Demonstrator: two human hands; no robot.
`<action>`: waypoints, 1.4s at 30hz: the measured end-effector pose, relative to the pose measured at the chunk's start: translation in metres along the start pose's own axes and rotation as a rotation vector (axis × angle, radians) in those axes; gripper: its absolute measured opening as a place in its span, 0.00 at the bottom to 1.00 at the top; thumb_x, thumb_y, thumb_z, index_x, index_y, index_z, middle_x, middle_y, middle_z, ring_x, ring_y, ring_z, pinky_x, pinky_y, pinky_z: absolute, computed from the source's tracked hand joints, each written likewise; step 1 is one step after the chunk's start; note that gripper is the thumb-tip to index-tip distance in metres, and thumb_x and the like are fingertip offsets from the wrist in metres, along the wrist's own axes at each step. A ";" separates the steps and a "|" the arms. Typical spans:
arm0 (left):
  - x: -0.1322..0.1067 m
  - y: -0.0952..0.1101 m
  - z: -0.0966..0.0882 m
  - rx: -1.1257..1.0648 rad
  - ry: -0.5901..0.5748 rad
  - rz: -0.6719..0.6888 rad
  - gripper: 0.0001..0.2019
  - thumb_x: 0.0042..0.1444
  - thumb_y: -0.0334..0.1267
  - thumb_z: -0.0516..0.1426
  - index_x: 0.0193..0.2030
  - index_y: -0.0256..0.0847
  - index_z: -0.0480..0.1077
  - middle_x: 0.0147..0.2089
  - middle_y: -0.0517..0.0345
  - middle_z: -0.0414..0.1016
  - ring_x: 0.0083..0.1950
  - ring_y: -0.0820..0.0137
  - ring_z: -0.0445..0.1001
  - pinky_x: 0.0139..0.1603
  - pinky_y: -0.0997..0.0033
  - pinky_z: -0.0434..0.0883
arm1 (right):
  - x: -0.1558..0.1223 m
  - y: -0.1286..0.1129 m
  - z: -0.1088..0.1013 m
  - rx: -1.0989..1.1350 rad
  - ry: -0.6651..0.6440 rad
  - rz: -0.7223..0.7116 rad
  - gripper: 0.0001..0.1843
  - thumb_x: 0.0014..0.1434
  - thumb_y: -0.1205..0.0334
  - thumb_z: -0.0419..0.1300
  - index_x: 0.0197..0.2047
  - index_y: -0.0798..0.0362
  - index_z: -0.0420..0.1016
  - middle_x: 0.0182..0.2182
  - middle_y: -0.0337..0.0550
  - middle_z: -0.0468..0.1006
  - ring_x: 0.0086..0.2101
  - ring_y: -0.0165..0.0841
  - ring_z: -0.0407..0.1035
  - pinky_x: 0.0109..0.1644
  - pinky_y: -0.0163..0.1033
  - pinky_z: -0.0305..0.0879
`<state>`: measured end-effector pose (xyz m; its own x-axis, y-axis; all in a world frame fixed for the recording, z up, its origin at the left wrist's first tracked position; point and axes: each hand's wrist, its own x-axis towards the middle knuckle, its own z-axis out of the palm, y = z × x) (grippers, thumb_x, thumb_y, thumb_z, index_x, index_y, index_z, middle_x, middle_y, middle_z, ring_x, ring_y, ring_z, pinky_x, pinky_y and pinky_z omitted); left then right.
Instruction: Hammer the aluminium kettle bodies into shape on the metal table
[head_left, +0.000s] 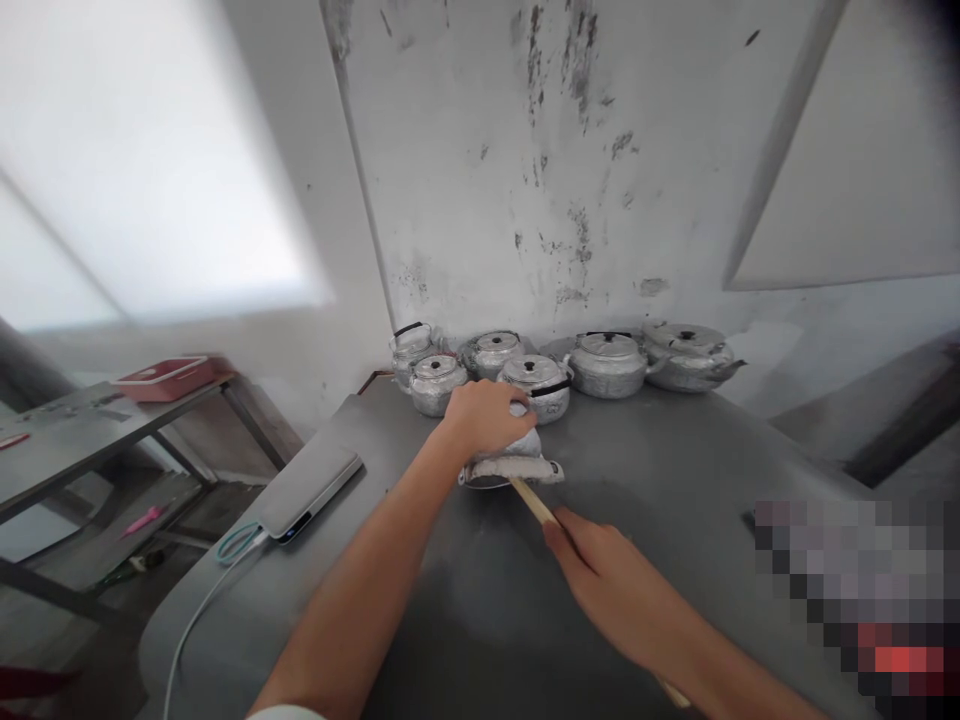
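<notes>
My left hand [486,418] is closed over the top of a small aluminium kettle [513,462] that is tipped on the grey table [660,480]. My right hand [600,578] grips a thin wooden stick [531,500]. The stick's far end pokes into the kettle's underside or opening. Behind them stands a row of several small aluminium kettles [609,362] with black-knobbed lids, against the wall.
A slim grey device [309,490] with a white cable [196,620] lies at the table's left edge. Lower at the left stands a metal table [82,425] with a red tray [166,376]. A blurred patch covers the table's right corner.
</notes>
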<state>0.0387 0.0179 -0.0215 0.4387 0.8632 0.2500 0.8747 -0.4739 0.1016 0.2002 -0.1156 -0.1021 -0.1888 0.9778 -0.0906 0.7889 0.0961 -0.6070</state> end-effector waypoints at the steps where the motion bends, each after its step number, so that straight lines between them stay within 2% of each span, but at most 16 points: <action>1: 0.000 0.000 0.000 0.000 -0.002 0.001 0.20 0.62 0.54 0.53 0.54 0.55 0.79 0.49 0.57 0.83 0.51 0.54 0.79 0.55 0.56 0.73 | 0.000 0.000 0.000 -0.015 -0.015 0.002 0.20 0.74 0.55 0.42 0.32 0.49 0.65 0.29 0.45 0.80 0.31 0.39 0.75 0.35 0.39 0.56; 9: -0.001 0.001 -0.001 0.011 -0.006 -0.010 0.20 0.62 0.54 0.53 0.55 0.54 0.79 0.50 0.56 0.83 0.52 0.53 0.79 0.54 0.55 0.73 | 0.000 -0.002 0.001 0.009 0.000 -0.021 0.21 0.74 0.55 0.41 0.32 0.49 0.65 0.28 0.45 0.79 0.29 0.38 0.74 0.34 0.39 0.55; 13: -0.001 0.002 -0.002 0.024 -0.009 -0.009 0.20 0.63 0.54 0.52 0.55 0.55 0.79 0.51 0.56 0.83 0.53 0.53 0.78 0.55 0.55 0.73 | 0.000 0.000 0.001 0.006 -0.019 -0.017 0.22 0.73 0.55 0.43 0.30 0.49 0.66 0.29 0.46 0.80 0.31 0.39 0.74 0.35 0.39 0.56; 19: -0.002 0.001 -0.005 -0.014 -0.050 0.008 0.22 0.64 0.55 0.51 0.56 0.53 0.78 0.50 0.56 0.83 0.49 0.56 0.79 0.53 0.59 0.73 | 0.000 0.001 -0.001 0.013 -0.037 -0.020 0.22 0.74 0.55 0.42 0.30 0.50 0.66 0.30 0.47 0.80 0.31 0.38 0.75 0.36 0.39 0.57; 25: 0.000 0.000 0.000 0.018 0.000 -0.003 0.21 0.62 0.54 0.52 0.55 0.54 0.79 0.50 0.56 0.83 0.52 0.53 0.79 0.54 0.56 0.73 | 0.001 -0.004 -0.001 0.026 0.010 -0.022 0.21 0.74 0.54 0.41 0.32 0.50 0.66 0.28 0.45 0.79 0.29 0.38 0.74 0.35 0.40 0.56; 31: -0.001 0.001 -0.001 0.010 -0.003 -0.002 0.21 0.62 0.54 0.52 0.55 0.54 0.79 0.50 0.56 0.83 0.52 0.53 0.79 0.54 0.56 0.73 | 0.001 0.001 -0.002 0.027 -0.004 -0.014 0.23 0.74 0.55 0.42 0.29 0.49 0.65 0.29 0.47 0.80 0.31 0.39 0.75 0.35 0.39 0.57; 37: -0.001 0.002 -0.003 0.007 -0.020 -0.008 0.21 0.62 0.54 0.53 0.55 0.55 0.79 0.50 0.56 0.83 0.51 0.54 0.79 0.54 0.57 0.73 | 0.001 0.002 -0.001 0.006 -0.017 -0.028 0.22 0.73 0.55 0.43 0.30 0.50 0.68 0.29 0.48 0.81 0.31 0.39 0.75 0.35 0.39 0.57; 42: 0.000 0.000 -0.001 0.010 0.001 -0.003 0.20 0.62 0.54 0.53 0.54 0.55 0.79 0.50 0.57 0.83 0.51 0.53 0.79 0.54 0.55 0.73 | 0.001 0.000 -0.001 -0.008 0.025 -0.034 0.21 0.74 0.55 0.42 0.33 0.50 0.68 0.28 0.46 0.80 0.28 0.38 0.74 0.33 0.39 0.56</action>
<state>0.0387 0.0171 -0.0210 0.4355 0.8646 0.2505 0.8782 -0.4692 0.0926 0.2003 -0.1144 -0.1017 -0.2008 0.9784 -0.0498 0.7872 0.1309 -0.6026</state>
